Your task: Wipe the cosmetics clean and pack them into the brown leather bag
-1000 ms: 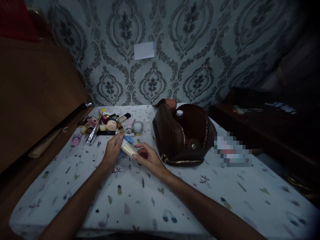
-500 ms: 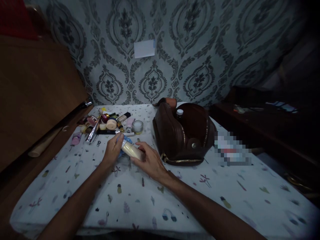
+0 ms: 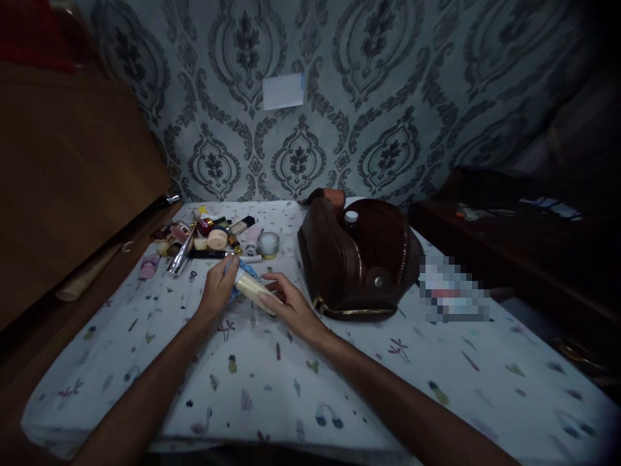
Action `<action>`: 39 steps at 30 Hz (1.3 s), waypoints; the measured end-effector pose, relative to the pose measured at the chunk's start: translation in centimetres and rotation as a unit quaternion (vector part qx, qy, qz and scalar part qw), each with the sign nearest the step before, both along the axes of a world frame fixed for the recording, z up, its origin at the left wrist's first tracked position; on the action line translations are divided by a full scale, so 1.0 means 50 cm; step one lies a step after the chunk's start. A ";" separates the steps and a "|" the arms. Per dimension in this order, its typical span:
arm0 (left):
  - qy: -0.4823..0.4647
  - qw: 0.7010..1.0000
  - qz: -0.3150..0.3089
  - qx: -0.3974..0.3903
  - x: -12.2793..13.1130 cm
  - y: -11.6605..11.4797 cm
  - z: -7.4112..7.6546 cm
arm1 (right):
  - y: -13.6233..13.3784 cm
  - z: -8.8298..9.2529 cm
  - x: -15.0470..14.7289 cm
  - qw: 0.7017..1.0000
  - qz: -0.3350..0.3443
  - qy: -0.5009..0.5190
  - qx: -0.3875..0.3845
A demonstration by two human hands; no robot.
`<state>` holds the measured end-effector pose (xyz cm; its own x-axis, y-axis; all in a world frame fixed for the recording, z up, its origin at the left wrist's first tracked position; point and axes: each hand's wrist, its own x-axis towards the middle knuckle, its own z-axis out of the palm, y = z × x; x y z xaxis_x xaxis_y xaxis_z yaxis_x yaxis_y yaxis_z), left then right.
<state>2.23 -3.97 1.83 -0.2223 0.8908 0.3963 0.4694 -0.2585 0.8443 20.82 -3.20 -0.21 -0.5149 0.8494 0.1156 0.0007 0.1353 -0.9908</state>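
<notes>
A pale yellow bottle or tube [image 3: 249,286] is held at a slant above the table between both hands. My left hand [image 3: 217,288] is closed round its upper left end, with a crumpled blue cloth [image 3: 247,268] against it. At the lower right end, my right hand [image 3: 297,312] grips the bottle with the thumb along its side and the index finger raised off it. The palm side of that hand hides the bottle's far end. Just right of the hands stands a brown leather bag [image 3: 330,259], unzipped, with a white-capped bottle [image 3: 351,219] inside.
Cosmetics lie in a pile at the back left, including a silver tube [image 3: 181,255], a glass jar [image 3: 268,243] and a pink tube [image 3: 148,266]. A blurred-out packet [image 3: 451,291] rests right of the bag. A wooden panel [image 3: 72,175] borders the patterned tablecloth [image 3: 262,401].
My right thumb has shifted up onto the bottle's side and the right fingers have changed their hold. My left hand and the blue cloth stay nearly where they were.
</notes>
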 end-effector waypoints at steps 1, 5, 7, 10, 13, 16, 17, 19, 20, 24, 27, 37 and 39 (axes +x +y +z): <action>-0.003 1.000 0.004 0.000 -0.001 0.001 -0.001 | 0.001 -0.002 -0.001 1.000 -0.011 0.006 0.008; -0.029 1.000 0.004 -0.008 0.000 0.002 -0.004 | 0.002 -0.008 -0.003 0.999 -0.020 0.034 -0.027; -0.037 0.999 -0.004 -0.009 0.001 0.001 -0.003 | 0.001 -0.007 -0.003 0.994 0.003 0.065 -0.090; -0.053 0.998 -0.017 0.001 0.004 -0.001 0.000 | -0.001 -0.001 -0.005 0.971 0.037 0.133 -0.195; -0.064 0.998 -0.026 0.008 0.006 -0.004 0.005 | -0.002 0.002 -0.007 0.951 0.056 0.168 -0.254; -0.061 0.998 -0.022 0.003 0.007 -0.005 0.007 | 0.001 0.001 -0.009 0.954 0.058 0.151 -0.251; -0.058 0.998 -0.019 0.001 0.008 -0.005 0.007 | 0.001 0.000 -0.009 0.964 0.050 0.133 -0.224; -0.049 0.999 -0.014 -0.003 0.008 -0.005 0.005 | 0.000 -0.001 -0.007 0.991 0.021 0.069 -0.116; -0.043 0.999 -0.011 -0.004 0.009 -0.004 0.004 | -0.002 -0.001 -0.006 0.999 0.001 0.026 -0.045; -0.019 1.000 -0.006 -0.016 0.010 -0.002 0.000 | -0.016 0.002 -0.003 0.976 -0.054 -0.128 0.165; -0.012 1.000 -0.008 -0.022 0.010 -0.002 -0.003 | -0.025 0.004 -0.001 0.962 -0.068 -0.158 0.214; -0.035 0.999 -0.009 -0.015 0.008 0.000 -0.006 | -0.021 0.020 0.001 0.984 -0.040 -0.114 0.133; -0.050 0.999 -0.015 -0.014 0.008 0.000 -0.004 | -0.018 0.018 0.000 0.997 0.005 -0.057 0.055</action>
<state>2.62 -3.99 1.61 -0.2329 0.9082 0.3477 0.3740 -0.2464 0.8941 20.82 -4.12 0.68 -0.5380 0.8299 0.1477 0.1105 0.2431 -0.9637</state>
